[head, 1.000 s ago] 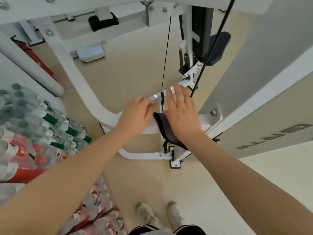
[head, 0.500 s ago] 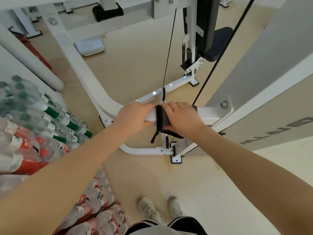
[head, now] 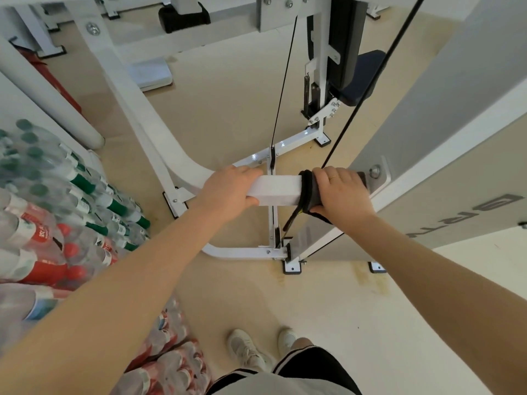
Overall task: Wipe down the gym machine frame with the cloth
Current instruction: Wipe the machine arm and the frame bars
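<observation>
While the left hand (head: 228, 189) clasps the white frame bar (head: 278, 191) to steady it, the right hand (head: 340, 192) wraps its fingers (head: 328, 173) round the dark cloth (head: 309, 192), folded over the bar for all-round contact.

A gym. A white cable machine frame (head: 148, 115) with black cables (head: 282, 81) and a padded seat (head: 362, 78) stands on the beige floor (head: 228, 104). Shrink-wrapped packs of bottled water (head: 57, 201) are stacked beside it.

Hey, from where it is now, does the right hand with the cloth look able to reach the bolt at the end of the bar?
Probably yes: the right hand holds the cloth on the bar beside the bolt, nothing between.
</observation>
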A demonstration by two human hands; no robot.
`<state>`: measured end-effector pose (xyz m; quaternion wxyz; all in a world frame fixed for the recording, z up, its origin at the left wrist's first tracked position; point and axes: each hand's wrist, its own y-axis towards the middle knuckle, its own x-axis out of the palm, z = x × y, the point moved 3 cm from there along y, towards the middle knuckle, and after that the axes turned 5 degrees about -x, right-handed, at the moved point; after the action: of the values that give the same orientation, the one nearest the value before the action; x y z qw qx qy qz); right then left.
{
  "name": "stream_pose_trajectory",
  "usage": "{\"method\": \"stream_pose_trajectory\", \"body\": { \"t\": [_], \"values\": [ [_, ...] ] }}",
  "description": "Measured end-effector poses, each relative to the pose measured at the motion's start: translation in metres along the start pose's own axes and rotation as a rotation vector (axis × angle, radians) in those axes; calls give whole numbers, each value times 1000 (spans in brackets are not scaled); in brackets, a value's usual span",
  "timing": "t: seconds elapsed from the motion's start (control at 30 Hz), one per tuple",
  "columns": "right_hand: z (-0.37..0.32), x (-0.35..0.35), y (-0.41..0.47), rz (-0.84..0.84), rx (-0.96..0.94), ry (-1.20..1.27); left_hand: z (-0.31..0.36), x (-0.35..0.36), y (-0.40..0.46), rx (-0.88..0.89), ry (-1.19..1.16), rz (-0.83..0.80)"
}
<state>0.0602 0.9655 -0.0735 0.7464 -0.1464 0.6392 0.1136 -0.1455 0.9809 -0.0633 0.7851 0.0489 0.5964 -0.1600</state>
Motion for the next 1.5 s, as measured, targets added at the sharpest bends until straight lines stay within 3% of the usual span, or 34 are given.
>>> {"method": "stream_pose_trajectory", "body": {
  "t": [0.13,0.27,0.4,0.53,0.7,0.93,1.07,1.3,1.5],
  "values": [
    [-37,-1,7,107,44,-47,-1,1,-1,4,-32,13],
    [-62,-3,31,125,-155,69,-1,2,-1,-29,-49,7],
    [-34,-10,32,40,-299,164,4,-1,-3,-62,-43,-17],
    [6,-5,20,-35,-242,162,6,-2,-11,-84,108,17],
    [-7,-2,18,38,-265,76,4,-9,-11,-66,347,8],
    [-76,-7,51,95,-407,106,-34,-18,-22,-191,305,3],
    [-80,-11,62,61,-497,169,-46,-14,-28,-170,226,-24],
    [-34,-9,43,23,-408,174,-62,-22,-30,-90,142,-61],
    [-81,-22,63,-8,-467,182,-97,-45,-24,-113,201,-35]
  ]
}}
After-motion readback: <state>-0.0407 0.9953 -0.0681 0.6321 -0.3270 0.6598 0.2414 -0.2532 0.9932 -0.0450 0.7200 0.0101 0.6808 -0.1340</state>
